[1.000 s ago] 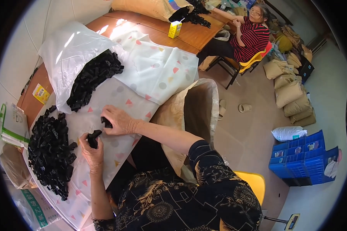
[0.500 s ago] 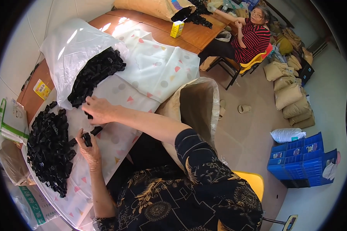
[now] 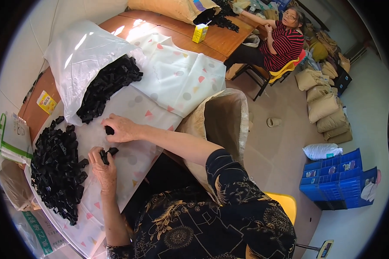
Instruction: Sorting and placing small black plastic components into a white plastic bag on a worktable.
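Head view: the bare left hand [image 3: 103, 172] is curled closed around a small, oblong black block [image 3: 103, 157]; ahead and rightward, the bare right hand [image 3: 123, 128] pinches a stubby black piece [image 3: 110, 130]. Between them, nearer the left thumb, sits a short black bar [image 3: 113, 151], long axis slanting away rightward, contact unclear.

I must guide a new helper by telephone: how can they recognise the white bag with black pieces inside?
Find the large patterned white sheet at centre-left. On its far left part, just beyond the loose black heap, lies the bag. Unlike the brown sack standing to the right, it is shiny whitish plastic, with black pieces filling its open mouth.
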`<act>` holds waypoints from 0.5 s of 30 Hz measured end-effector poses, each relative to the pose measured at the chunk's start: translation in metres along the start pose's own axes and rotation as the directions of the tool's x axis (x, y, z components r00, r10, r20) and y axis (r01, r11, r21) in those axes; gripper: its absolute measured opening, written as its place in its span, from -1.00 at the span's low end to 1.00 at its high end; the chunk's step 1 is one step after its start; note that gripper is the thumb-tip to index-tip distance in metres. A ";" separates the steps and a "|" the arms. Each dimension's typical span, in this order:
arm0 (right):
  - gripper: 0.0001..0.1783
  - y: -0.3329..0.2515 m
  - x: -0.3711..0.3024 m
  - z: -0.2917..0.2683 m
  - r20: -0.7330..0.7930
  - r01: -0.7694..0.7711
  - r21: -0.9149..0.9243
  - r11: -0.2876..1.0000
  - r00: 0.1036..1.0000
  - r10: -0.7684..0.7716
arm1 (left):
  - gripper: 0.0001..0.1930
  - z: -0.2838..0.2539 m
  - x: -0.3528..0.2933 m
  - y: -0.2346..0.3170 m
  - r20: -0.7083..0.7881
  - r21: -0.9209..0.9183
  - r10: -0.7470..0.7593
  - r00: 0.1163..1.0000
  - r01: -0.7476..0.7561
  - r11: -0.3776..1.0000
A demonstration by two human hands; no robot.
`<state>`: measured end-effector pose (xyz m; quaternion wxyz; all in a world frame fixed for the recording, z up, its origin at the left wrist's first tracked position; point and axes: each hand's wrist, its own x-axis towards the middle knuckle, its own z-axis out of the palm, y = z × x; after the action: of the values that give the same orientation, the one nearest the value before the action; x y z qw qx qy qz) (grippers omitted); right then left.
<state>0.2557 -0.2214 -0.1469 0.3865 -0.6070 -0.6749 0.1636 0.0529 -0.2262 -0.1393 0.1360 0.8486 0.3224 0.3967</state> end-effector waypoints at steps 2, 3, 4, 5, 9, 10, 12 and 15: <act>-0.49 -0.004 -0.014 -0.015 0.028 -0.026 0.057 0.998 0.999 0.025 | -0.72 -0.008 0.013 0.009 0.029 0.045 0.050 0.998 -0.051 0.998; -0.50 -0.005 -0.021 -0.024 0.098 0.007 0.009 1.000 0.995 -0.008 | -0.72 -0.009 0.018 0.012 0.049 0.093 0.096 0.994 -0.100 0.991; -0.50 -0.006 -0.025 -0.032 0.169 0.044 -0.037 0.998 0.985 -0.037 | -0.72 -0.011 0.019 0.010 0.049 0.089 0.098 0.994 -0.102 0.991; -0.50 -0.006 -0.034 -0.030 0.168 0.044 -0.041 0.998 0.985 -0.036 | -0.70 -0.014 0.019 0.003 0.205 0.079 0.030 0.978 -0.048 0.996; -0.53 -0.008 -0.063 -0.020 -0.050 0.196 -0.193 0.961 0.977 -0.209 | -0.66 -0.008 0.029 0.010 0.465 0.061 0.044 0.884 -0.081 0.995; -0.54 -0.010 -0.065 -0.019 -0.123 0.206 -0.243 0.948 0.963 -0.241 | -0.68 -0.006 0.030 0.015 0.452 0.061 0.037 0.891 -0.072 0.996; -0.55 -0.012 -0.063 -0.019 -0.130 0.216 -0.284 0.934 0.957 -0.260 | -0.69 -0.007 0.036 0.021 0.434 0.040 0.036 0.900 -0.059 0.997; -0.57 -0.020 -0.062 -0.019 -0.142 0.236 -0.313 0.920 0.946 -0.291 | -0.71 -0.008 0.039 0.022 0.422 -0.002 0.016 0.907 -0.017 1.000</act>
<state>0.2539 -0.2892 -0.1410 0.3724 -0.5732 -0.7282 -0.0491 0.0749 -0.2173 -0.1005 0.1982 0.9172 0.2785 0.2049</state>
